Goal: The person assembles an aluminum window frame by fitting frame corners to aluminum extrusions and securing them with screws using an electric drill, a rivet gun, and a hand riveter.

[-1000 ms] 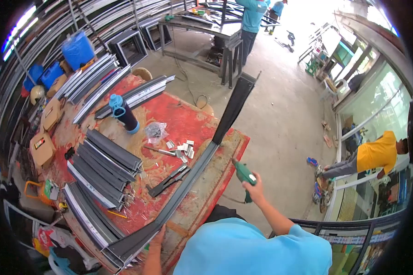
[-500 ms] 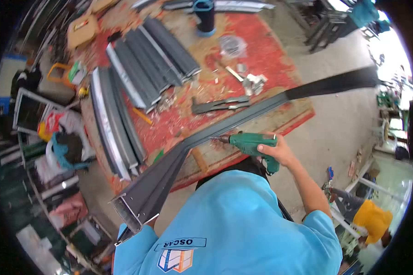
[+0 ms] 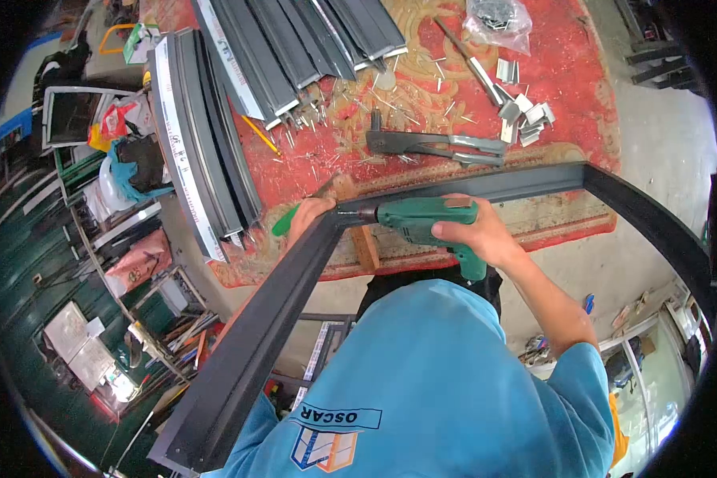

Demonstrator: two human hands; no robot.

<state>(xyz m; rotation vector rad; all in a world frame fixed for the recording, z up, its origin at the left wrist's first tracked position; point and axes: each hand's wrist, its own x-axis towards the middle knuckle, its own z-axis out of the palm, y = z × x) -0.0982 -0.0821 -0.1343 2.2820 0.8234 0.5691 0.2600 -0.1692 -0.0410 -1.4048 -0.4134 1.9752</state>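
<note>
My right hand (image 3: 486,233) grips a green power drill (image 3: 426,219), its bit pointing left at the inner corner of a dark grey metal frame (image 3: 486,185). The drill tip is right at that corner. My left hand (image 3: 309,217) wraps around the same corner from the far side, fingers over the profile. One side of the frame runs down past my left arm, while the other bends away at the right. Beside my left fingers lies a green handle (image 3: 284,222). A wooden strip (image 3: 365,248) shows under the frame.
A hand riveter (image 3: 434,147) lies on the red-covered table (image 3: 558,88) beyond the frame, among scattered rivets. Dark profiles (image 3: 271,48) are laid out at the back left, near a yellow pencil (image 3: 261,135). Small metal brackets (image 3: 526,111) and a plastic bag (image 3: 498,22) sit farther right.
The view has moved closer over the table. The frame has turned, and the drill has come up to its corner. My left hand, hidden before, now shows on that corner.
</note>
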